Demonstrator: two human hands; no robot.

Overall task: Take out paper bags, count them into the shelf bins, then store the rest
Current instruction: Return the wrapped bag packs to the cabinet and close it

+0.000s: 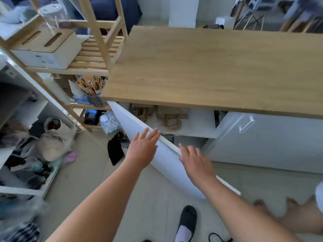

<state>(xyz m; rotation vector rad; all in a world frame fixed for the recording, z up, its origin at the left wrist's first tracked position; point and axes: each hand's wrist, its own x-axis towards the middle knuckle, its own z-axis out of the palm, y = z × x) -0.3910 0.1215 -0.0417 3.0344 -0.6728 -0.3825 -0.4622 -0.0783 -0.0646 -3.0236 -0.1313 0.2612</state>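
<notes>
Cabinet door [139, 126] stands open, exposing paper bags [170, 117] under worktop [209, 67]; left hand [142, 148] and right hand [194, 160] spread, empty, reaching in.

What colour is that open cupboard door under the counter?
White, seen clearly in the head view: the cupboard door.

A lived-in home storage corner: a wooden-topped desk [209, 67] over white cupboards, a bamboo shelf rack [97, 55] with storage boxes [50, 49], clothes piled in a side shelf [26, 154], a slippered foot [187, 219].
</notes>
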